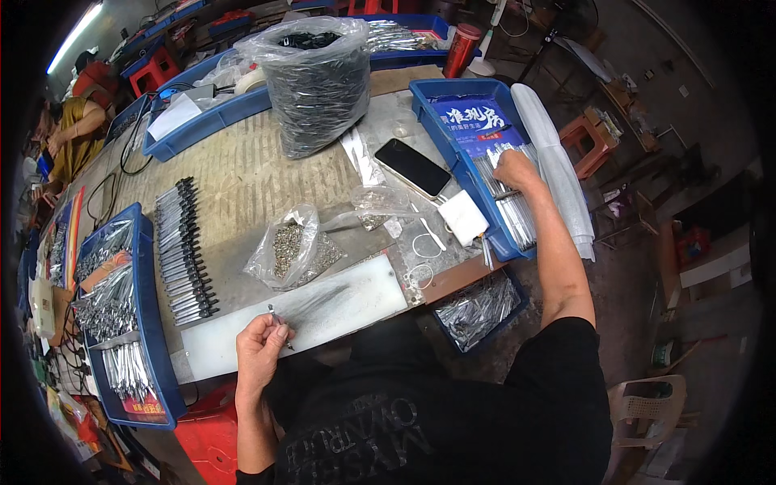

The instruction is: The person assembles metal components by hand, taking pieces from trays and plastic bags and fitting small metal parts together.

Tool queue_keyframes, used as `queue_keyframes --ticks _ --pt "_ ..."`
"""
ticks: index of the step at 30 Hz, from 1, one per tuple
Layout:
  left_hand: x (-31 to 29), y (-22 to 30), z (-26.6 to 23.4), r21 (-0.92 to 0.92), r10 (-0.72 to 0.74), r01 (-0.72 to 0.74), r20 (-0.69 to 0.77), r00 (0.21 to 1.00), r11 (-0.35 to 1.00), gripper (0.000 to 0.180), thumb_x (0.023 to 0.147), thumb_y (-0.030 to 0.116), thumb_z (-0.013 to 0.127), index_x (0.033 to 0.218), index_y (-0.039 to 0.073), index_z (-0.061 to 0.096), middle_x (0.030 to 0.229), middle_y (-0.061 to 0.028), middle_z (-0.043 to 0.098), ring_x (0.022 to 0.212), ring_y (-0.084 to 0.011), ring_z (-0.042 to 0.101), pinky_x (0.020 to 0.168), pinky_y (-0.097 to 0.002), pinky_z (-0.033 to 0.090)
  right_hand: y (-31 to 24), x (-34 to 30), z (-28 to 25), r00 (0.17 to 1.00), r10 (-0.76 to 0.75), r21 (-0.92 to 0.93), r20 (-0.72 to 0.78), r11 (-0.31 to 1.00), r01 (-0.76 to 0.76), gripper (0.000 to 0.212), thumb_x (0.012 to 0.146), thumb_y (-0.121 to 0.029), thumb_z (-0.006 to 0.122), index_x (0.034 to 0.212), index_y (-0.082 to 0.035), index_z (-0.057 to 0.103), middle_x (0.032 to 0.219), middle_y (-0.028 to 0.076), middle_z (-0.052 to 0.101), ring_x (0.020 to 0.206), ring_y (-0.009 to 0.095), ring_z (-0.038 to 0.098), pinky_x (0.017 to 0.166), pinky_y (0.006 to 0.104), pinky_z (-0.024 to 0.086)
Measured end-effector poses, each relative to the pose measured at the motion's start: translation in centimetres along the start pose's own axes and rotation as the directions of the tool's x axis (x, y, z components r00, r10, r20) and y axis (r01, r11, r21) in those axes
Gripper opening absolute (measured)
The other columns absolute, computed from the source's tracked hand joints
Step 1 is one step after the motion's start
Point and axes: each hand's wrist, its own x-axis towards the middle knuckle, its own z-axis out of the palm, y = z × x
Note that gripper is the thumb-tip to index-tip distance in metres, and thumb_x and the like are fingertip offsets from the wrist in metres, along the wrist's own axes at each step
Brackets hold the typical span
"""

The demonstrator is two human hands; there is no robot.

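Over the near edge of the white board [356, 296], my left hand [260, 349] pinches a small dark-and-silver part [272, 310], its tip showing above the thumb. My right hand [516, 170] reaches into the blue tray [419, 103] at the right. Its fingers are bent together down among the thin silver metal rods [517, 220]; what lies between them is hidden. Beyond the board, a clear plastic bag [304, 217] lies open with small metal bits [286, 249] inside. Left of it, several assembled black-and-silver pieces [179, 250] lie side by side in a column.
A big bag of black parts [315, 97] stands at the back. A phone [412, 167] and a white charger [463, 217] lie beside the right tray. Another blue tray [145, 299] of metal rods is at left. A red stool [208, 436] stands below the table.
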Motion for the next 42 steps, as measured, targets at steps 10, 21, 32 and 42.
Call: queue_keyframes --ticks 10,21,32,42 --pt "-0.1 0.0 0.0 -0.033 0.022 -0.022 -0.002 1.000 0.999 0.010 0.085 0.010 0.058 0.086 0.001 0.055 0.071 0.0000 0.057 0.066 -0.0072 0.055 0.060 -0.0199 0.041 -1.0 -1.2 -1.2 0.999 -0.003 0.139 -0.052 0.990 0.010 0.021 0.063 -0.013 0.060 0.076 0.002 0.065 0.078 0.024 0.062 0.078 0.035 0.062 0.070 0.0401 0.047" --pt "0.0 1.0 0.2 -0.103 0.033 -0.037 -0.040 0.999 0.994 0.009 0.085 0.011 0.056 0.085 0.003 0.056 0.073 -0.0046 0.062 0.058 -0.0054 0.050 0.053 -0.0180 0.039 -5.6 -5.3 -2.9 0.967 -0.124 0.761 -0.223 0.597 0.252 0.008 0.071 -0.001 0.056 0.078 0.002 0.058 0.061 -0.002 0.053 0.055 0.003 0.045 0.049 0.0200 0.035" --pt "2.4 1.9 3.9 -0.286 0.147 -0.139 0.007 0.989 0.948 0.012 0.084 0.009 0.058 0.088 -0.002 0.061 0.073 -0.0027 0.058 0.057 -0.0071 0.050 0.052 -0.0192 0.041 -18.6 -17.2 2.0 0.853 -0.522 1.000 0.002 -0.009 -0.008 0.016 0.073 0.004 0.060 0.088 0.001 0.057 0.079 -0.001 0.056 0.069 0.005 0.052 0.061 0.0176 0.043" --pt "2.3 -0.3 3.9 -0.567 0.090 -0.045 0.050 0.995 0.822 0.013 0.084 0.011 0.060 0.091 -0.001 0.060 0.073 -0.0035 0.058 0.059 -0.0077 0.053 0.053 -0.0190 0.045 -23.6 -20.3 6.6 0.564 -0.820 0.845 0.100 -0.230 -0.484 0.013 0.079 0.000 0.058 0.090 0.000 0.053 0.083 0.004 0.059 0.076 0.008 0.056 0.067 0.0187 0.045"
